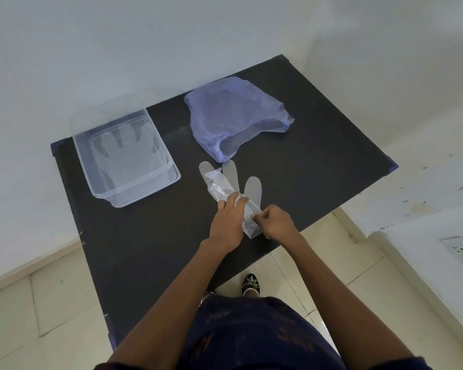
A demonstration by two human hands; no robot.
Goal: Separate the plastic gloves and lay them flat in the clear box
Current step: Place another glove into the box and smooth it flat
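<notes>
Head view: near the table's front edge, the left hand presses flat on the stuck plastic gloves while the right hand pinches a cuff layer, mid-separation. Next, peeling one free likely needs a gentle pull before laying it in the clear box at the left edge.

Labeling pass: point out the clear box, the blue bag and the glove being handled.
clear box [134, 194]: head view, near front wall.
blue bag [225, 113]: head view, middle of its body.
glove [253, 186]: head view, a flat finger right of the crumpled part.
</notes>
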